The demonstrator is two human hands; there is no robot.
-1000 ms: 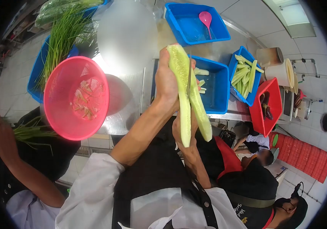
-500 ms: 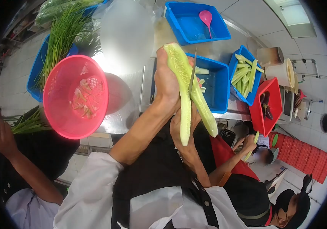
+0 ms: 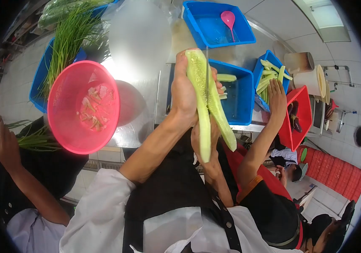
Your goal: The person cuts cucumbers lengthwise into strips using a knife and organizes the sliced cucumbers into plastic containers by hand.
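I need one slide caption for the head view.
A bare left hand grips a long pale-green cucumber, a thin metal blade between its split lengths.

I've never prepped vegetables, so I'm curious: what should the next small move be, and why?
Perhaps ease the knife toward the far end of the cucumber: its near part is forked, the knife stands in the split, and the left hand grips the far part.
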